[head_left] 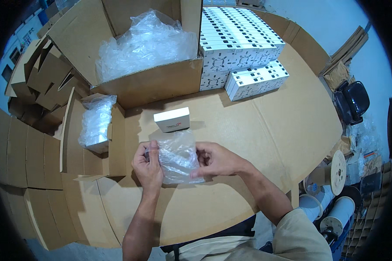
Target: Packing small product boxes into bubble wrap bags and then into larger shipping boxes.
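Both hands hold a clear plastic bag point(178, 157) just above the cardboard sheet point(248, 130) that covers the table. The left hand point(147, 166) grips the bag's left edge, with the thumb on top and the fingers curled behind it. The right hand point(214, 159) pinches the bag's right edge with bent fingers. The bag sits right between the two hands and looks crinkly and see-through. Just past the bag, a little farther from the person, lies a small white box point(172, 119) flat on the cardboard sheet, close to the bag but not touching the hands. To the left of the bag stands a small open carton point(91, 143) with wrapped white things inside it. Farther back than the white box is a big open carton point(130, 52) full of loose clear plastic. To the right of that big carton, far from the bag, sit neat stacks of white boxes point(241, 48) with dark marks. Flat cardboard pieces point(43, 74) lean far off to the left.
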The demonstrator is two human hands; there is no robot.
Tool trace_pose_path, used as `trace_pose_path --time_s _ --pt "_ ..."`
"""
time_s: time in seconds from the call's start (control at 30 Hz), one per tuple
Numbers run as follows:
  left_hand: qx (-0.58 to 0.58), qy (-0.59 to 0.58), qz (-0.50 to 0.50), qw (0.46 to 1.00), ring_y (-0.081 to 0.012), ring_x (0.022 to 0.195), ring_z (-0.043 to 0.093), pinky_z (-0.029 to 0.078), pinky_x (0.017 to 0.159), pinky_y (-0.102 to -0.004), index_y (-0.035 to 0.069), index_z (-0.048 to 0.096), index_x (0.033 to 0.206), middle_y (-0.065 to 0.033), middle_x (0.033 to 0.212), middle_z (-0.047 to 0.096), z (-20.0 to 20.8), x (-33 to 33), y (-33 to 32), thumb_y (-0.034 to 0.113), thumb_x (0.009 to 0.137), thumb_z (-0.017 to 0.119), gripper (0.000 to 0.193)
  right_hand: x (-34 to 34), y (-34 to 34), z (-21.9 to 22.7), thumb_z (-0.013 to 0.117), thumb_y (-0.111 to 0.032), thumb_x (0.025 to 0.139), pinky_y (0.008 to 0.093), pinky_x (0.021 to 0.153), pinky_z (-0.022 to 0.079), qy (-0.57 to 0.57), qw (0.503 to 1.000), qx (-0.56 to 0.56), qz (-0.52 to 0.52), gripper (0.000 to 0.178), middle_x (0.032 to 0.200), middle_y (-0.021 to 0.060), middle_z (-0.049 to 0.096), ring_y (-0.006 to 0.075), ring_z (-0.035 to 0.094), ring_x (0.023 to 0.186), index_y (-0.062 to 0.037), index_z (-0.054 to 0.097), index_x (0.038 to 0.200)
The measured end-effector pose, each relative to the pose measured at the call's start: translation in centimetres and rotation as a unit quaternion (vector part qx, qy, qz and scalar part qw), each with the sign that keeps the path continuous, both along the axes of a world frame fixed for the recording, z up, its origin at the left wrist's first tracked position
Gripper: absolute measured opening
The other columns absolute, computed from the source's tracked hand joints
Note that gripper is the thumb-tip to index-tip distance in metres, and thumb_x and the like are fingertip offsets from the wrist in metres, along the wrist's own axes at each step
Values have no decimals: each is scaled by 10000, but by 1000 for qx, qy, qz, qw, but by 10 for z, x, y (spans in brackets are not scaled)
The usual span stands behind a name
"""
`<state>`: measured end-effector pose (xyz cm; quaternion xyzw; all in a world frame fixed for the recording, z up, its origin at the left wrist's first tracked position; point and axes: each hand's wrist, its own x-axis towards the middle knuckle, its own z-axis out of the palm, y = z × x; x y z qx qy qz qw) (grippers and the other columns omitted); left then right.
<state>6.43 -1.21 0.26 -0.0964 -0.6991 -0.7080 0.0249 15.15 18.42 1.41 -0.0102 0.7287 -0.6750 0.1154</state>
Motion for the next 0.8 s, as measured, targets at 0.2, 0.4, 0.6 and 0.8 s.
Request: trace_pose_path --time_s 0.2,0.4,0.6,0.8 --pt "-65 30 -62 996 -33 649 442 358 552 -233 12 644 858 57 675 510 -1 8 1 220 1055 610 288 -7 -8 10 726 -176 970 251 736 496 -34 984 -123 -123 183 941 -11 660 57 592 848 -14 645 996" --pt "-83 18 -40 996 -54 637 428 360 549 -257 -5 637 838 36 659 505 0 7 4 323 1097 507 437 -9 -9 -18 652 -180 1024 241 735 484 78 960 -207 -169 147 885 -40 619 37 560 824 -50 608 971" --pt "-84 -53 -58 993 -70 729 471 417 637 -271 -2 640 857 12 769 574 -3 12 3 386 1110 451 501 -9 -42 -20 544 -219 1079 283 628 457 138 930 -21 -340 229 747 2 575 53 543 716 -33 523 946" --pt "30 -31 -62 997 -69 742 583 474 637 -244 -1 631 988 -4 790 633 0 22 15 237 1016 671 243 -7 -47 -13 512 -243 1085 335 500 436 136 905 66 -397 236 593 57 565 103 579 568 -25 491 999"
